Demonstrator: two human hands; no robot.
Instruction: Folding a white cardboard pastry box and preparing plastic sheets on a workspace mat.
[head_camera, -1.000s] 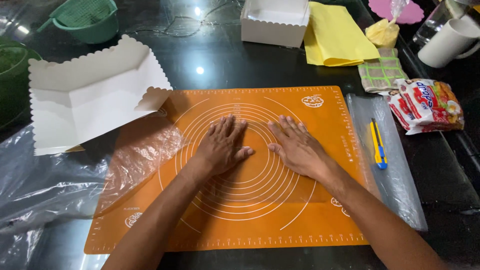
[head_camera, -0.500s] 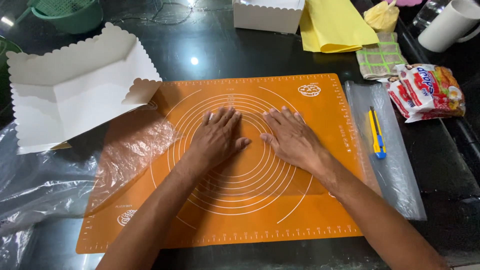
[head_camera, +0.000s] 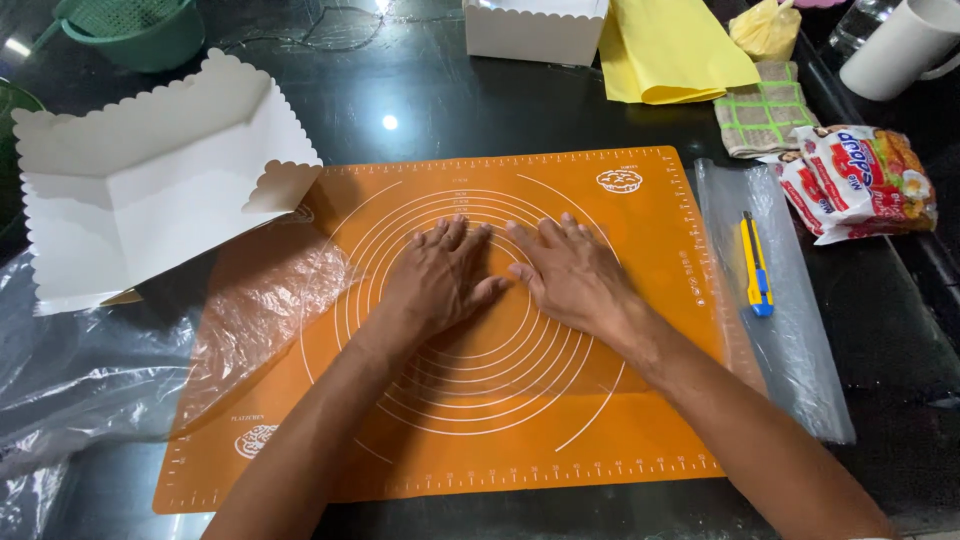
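An orange baking mat (head_camera: 640, 440) with white printed circles lies flat on a dark glossy table. My left hand (head_camera: 440, 275) rests palm down on the middle of the mat, fingers spread. My right hand (head_camera: 570, 270) lies flat beside it, thumbs nearly touching. Neither hand holds anything. A sheet of clear plastic (head_camera: 250, 310) overlaps the mat's left edge.
A folded white scalloped cardboard box (head_camera: 150, 190) sits at the left. A yellow-and-blue utility knife (head_camera: 755, 265) lies on a clear plastic bag (head_camera: 800, 350) at the right. Behind are a snack packet (head_camera: 860, 180), checked cloth (head_camera: 765, 120), yellow paper (head_camera: 670, 50), white mug (head_camera: 895, 50), white box (head_camera: 535, 30) and green basket (head_camera: 130, 30).
Both hands stay flat on the mat and have drawn slightly closer together. The view has shifted a little, with the table's things sliding up in frame.
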